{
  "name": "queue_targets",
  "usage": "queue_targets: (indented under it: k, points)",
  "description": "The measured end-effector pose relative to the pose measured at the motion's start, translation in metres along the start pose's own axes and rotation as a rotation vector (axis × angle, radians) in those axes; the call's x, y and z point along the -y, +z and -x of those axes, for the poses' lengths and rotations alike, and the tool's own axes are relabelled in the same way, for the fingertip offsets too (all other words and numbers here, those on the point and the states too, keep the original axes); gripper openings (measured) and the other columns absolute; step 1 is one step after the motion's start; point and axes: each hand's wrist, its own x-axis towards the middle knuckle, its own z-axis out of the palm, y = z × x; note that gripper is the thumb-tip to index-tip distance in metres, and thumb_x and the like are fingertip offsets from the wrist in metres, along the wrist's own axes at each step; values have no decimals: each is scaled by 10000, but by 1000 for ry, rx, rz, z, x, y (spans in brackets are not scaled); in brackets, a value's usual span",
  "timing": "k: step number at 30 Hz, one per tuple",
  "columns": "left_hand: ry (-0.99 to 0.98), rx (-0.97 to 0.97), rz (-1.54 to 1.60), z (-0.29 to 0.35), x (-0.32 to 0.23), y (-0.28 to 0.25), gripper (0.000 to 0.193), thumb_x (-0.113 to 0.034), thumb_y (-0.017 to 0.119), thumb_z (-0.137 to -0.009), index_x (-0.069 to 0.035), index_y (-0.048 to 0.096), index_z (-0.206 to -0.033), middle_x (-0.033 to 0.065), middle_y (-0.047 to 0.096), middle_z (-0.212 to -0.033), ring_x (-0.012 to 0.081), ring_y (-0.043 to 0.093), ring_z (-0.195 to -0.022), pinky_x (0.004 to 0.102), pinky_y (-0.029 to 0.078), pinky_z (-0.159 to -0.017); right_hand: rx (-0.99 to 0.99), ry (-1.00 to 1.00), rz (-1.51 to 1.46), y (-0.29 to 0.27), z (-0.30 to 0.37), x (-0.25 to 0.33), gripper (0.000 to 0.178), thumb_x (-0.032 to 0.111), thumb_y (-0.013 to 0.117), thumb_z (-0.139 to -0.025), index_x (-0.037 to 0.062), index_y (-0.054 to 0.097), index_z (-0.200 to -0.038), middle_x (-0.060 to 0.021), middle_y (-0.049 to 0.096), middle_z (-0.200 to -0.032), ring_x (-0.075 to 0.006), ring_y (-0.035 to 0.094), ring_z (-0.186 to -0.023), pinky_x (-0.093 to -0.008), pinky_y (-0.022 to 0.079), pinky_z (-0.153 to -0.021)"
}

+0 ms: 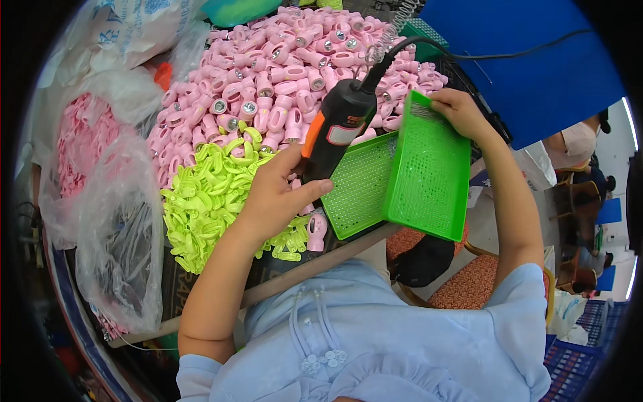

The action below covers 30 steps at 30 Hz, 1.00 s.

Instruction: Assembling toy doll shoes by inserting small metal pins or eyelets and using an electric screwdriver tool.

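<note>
My left hand (271,201) is wrapped round a corded electric screwdriver (340,124) with a black body and an orange stripe. Its cable leaves from the top, and the lower end is hidden. My right hand (462,114) pinches the far edge of a green perforated tray (429,177), which is tilted up. Tiny metallic pieces, perhaps screws, gather near that tray's far corner. Behind and left of it lies a second green perforated tray (355,191). Close to my left hand are a heap of yellow-green plastic clips (207,201) and one pink flashlight-shaped casing (316,232).
A large heap of pink flashlight-shaped casings (288,67) covers the far table. Clear plastic bags (124,234), one holding pink parts, sit at the left. A coiled spring cord (398,27) hangs at the back. A blue panel (516,67) stands far right; a patterned chair (462,281) is nearer.
</note>
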Motion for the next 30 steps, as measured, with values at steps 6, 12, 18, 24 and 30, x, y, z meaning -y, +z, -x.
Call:
queue_targets:
  k: [6, 12, 18, 24, 30]
  points:
    - [-4, 57, -50, 2, -6, 11, 456, -129, 779, -816, 0, 623, -1224, 64, 670, -1035, 138, 608, -961, 304, 486, -882, 152, -260, 116, 24, -47, 29, 180, 137, 679, -899, 32, 709, -1042, -124, 706, -965, -296, 668, -912, -384, 518, -825]
    - [10, 50, -22, 4, -10, 19, 455, -130, 771, -825, -5, 625, -1238, 64, 673, -1052, 139, 610, -961, 302, 486, -881, 217, -218, 108, 44, -63, 58, 178, 167, 688, -895, 62, 730, -1031, -128, 707, -971, -300, 673, -941, -405, 520, -846]
    - [-16, 84, -71, 1, -13, 24, 431, -151, 768, -831, -20, 634, -1220, 56, 658, -1016, 137, 602, -931, 304, 486, -859, 350, -288, 108, 70, -83, 50, 172, 161, 676, -872, 95, 740, -1018, -141, 710, -982, -327, 676, -943, -425, 523, -833]
    - [22, 86, -56, -4, -13, 33, 405, -164, 770, -835, -18, 638, -1189, 68, 650, -1005, 153, 609, -922, 309, 487, -847, 361, -407, 75, 88, -102, 18, 211, 118, 633, -858, 48, 726, -1033, -168, 687, -856, -338, 654, -818, -436, 508, -719]
    - [93, 118, -127, -12, -13, 38, 437, -178, 776, -830, -20, 635, -1213, 107, 655, -1015, 195, 629, -944, 325, 495, -861, 170, -387, 9, 65, -77, 52, 281, 129, 681, -865, 41, 685, -1132, -148, 690, -983, -337, 646, -936, -428, 511, -826]
